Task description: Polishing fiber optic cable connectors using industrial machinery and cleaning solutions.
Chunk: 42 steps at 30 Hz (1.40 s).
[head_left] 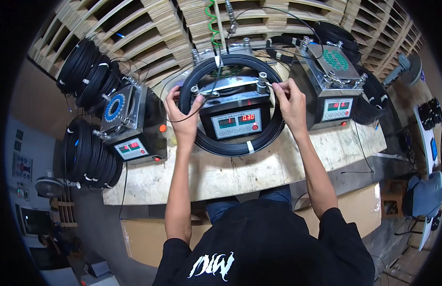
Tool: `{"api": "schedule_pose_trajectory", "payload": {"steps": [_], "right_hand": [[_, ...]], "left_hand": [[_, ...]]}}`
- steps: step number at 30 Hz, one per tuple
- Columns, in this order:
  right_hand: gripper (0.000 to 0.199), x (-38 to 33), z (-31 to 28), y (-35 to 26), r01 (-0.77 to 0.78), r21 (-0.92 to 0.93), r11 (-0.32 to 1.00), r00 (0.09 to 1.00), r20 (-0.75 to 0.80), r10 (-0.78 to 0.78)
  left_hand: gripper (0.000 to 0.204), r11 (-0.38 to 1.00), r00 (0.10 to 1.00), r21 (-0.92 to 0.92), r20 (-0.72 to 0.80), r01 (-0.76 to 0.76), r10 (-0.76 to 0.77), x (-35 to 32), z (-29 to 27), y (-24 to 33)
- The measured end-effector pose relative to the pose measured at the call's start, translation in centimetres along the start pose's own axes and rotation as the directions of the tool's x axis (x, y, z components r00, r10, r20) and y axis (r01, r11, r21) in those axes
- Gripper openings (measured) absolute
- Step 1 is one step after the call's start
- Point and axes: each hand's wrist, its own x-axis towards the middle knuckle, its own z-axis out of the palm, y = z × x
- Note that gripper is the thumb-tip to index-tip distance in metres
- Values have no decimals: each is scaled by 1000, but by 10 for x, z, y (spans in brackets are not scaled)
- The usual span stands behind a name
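Observation:
A black cable coil (221,148), bound with white ties, stands as a ring around the front of the middle metal-cased machine (236,125). My left hand (183,119) is closed on the ring's left side, its thumb beside a metal knob. On the opposite side, my right hand (292,102) is closed with thumb and forefinger together at the coil's right edge, close to the other knob (262,78); the exact contact is partly hidden. A thin loose cable end arcs past my left thumb. Inside the ring shows the machine's panel with lit red digits.
Similar machines stand at left (130,117) and right (337,86). Black cable coils (90,155) pile up at the left; more lie behind the right machine. Slatted wood rises behind the wooden table (259,174). A green spiral hose (212,24) hangs above. Cardboard (359,212) lies below the front edge.

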Motion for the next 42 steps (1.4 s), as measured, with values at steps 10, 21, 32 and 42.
{"api": "schedule_pose_trajectory", "payload": {"steps": [10,21,32,42], "right_hand": [[32,-2,-11,-8,-262,-95,960,960,75,270],[16,-12,-9,-1,-110,204,973,994,20,108],[8,-22,53,-32,59,124,991,997,42,-65],[11,5,49,-31,55,79,995,976,205,-71]], "left_hand": [[62,892,951,-374,263,253,-160,4,4,-25],[65,824,926,-459,323,333,-195,5,2,-10],[64,838,907,-396,341,376,-247,4,-3,-6],[63,846,907,-414,383,338,-175,9,-10,-32]]}}
